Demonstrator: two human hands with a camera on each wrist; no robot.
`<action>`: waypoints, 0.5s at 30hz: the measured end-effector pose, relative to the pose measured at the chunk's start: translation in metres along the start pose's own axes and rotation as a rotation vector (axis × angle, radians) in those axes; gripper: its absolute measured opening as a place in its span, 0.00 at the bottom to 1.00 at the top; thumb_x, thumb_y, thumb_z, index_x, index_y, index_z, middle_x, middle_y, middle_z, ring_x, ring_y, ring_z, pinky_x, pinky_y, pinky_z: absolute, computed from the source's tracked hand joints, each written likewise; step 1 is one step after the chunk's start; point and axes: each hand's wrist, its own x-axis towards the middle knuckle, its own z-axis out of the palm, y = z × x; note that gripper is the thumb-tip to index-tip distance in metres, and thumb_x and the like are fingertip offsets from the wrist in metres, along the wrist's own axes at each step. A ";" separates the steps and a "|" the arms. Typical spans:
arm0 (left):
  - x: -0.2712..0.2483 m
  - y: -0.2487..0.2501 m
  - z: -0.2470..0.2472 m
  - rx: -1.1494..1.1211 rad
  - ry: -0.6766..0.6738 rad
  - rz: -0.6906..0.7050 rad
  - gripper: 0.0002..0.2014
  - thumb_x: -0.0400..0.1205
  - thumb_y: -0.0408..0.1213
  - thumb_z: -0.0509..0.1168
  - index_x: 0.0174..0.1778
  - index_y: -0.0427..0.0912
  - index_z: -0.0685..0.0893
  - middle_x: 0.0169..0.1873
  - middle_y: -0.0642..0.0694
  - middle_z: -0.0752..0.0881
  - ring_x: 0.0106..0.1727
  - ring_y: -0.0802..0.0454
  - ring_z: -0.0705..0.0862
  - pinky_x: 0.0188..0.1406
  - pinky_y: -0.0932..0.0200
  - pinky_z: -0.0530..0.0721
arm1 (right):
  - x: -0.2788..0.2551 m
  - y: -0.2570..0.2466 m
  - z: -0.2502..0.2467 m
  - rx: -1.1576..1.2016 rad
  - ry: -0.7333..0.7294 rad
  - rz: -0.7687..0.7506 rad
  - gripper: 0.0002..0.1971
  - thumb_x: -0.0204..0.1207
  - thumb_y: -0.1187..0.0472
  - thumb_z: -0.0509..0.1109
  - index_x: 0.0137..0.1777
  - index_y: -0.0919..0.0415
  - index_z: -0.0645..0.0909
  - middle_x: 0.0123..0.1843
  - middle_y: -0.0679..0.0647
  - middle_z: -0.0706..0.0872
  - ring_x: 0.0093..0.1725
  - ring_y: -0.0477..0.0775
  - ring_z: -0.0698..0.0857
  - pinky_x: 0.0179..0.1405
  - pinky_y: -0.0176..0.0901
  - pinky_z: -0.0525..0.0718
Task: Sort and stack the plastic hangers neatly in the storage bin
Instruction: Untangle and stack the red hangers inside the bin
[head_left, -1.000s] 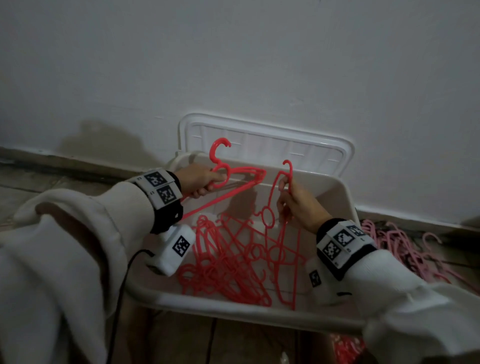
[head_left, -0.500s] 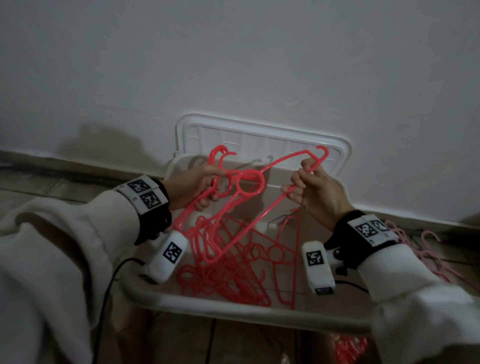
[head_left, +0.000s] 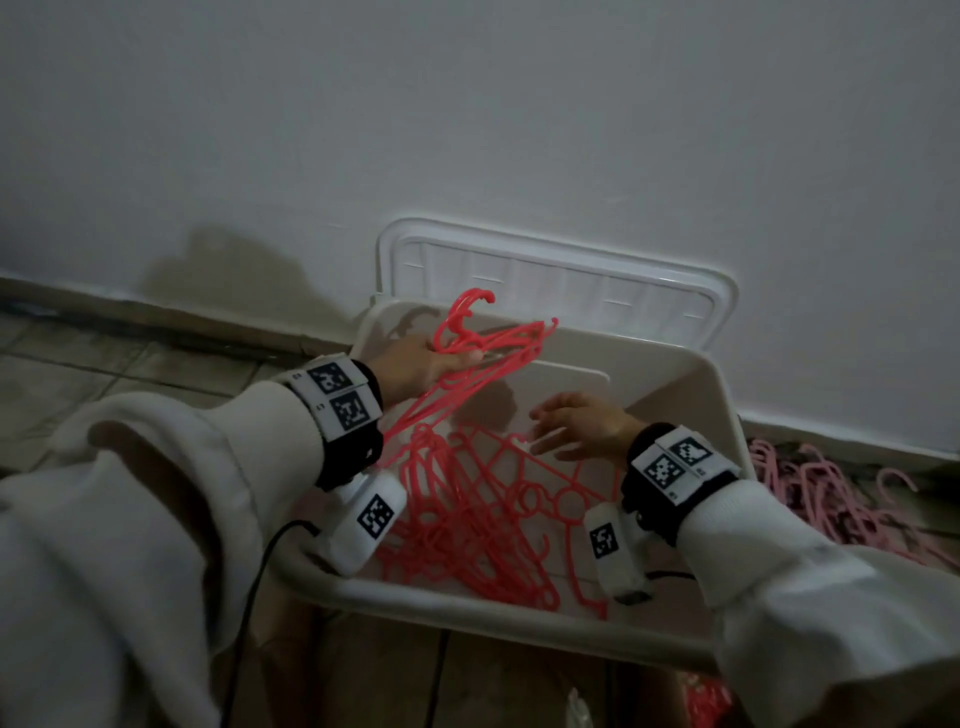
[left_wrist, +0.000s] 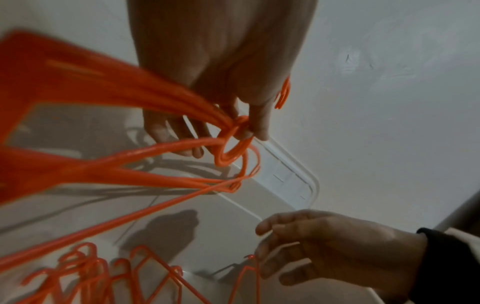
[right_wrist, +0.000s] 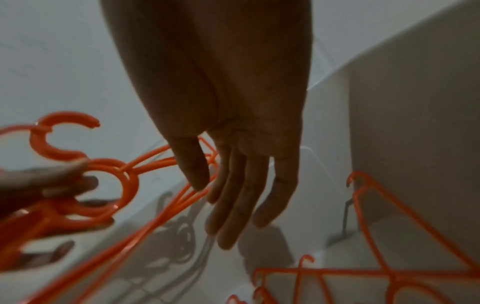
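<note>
While left hand (head_left: 422, 364) grips hangers (head_left: 488, 358), markers (head_left: 340, 395) carry no readable writing.

- One white storage bin (head_left: 722, 415), one lid (head_left: 561, 270) behind it.
- Two hands above the bin.
- Red hangers (head_left: 483, 514) inside the bin (tangled, uncountable).
- Pink hangers (head_left: 831, 493) right of the bin: uncountable pile.

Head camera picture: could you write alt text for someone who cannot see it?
A person's left hand grips a bunch of red plastic hangers by their necks above a white plastic storage bin, while the open right hand reaches toward the loose red hangers tangled inside. Pale pink hangers lie on the floor beside the bin.
</note>
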 end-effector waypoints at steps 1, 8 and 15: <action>0.001 -0.003 -0.002 0.034 0.007 -0.011 0.02 0.76 0.45 0.70 0.39 0.52 0.86 0.42 0.45 0.89 0.46 0.49 0.86 0.62 0.50 0.82 | 0.004 0.002 0.001 -0.125 -0.009 0.021 0.07 0.82 0.67 0.57 0.45 0.57 0.73 0.41 0.54 0.84 0.27 0.40 0.83 0.27 0.31 0.73; 0.000 -0.011 -0.001 0.158 -0.015 0.004 0.11 0.79 0.47 0.68 0.32 0.49 0.80 0.31 0.54 0.82 0.36 0.59 0.79 0.38 0.72 0.73 | 0.036 0.033 -0.006 -1.075 -0.009 0.070 0.15 0.78 0.63 0.62 0.64 0.62 0.77 0.65 0.60 0.82 0.64 0.59 0.80 0.64 0.45 0.78; 0.016 -0.018 0.011 0.043 -0.107 0.027 0.11 0.79 0.26 0.66 0.35 0.44 0.75 0.29 0.48 0.79 0.21 0.71 0.78 0.29 0.80 0.74 | 0.079 0.078 -0.013 -1.076 -0.006 0.118 0.27 0.77 0.59 0.67 0.75 0.60 0.65 0.74 0.58 0.73 0.71 0.56 0.76 0.68 0.45 0.75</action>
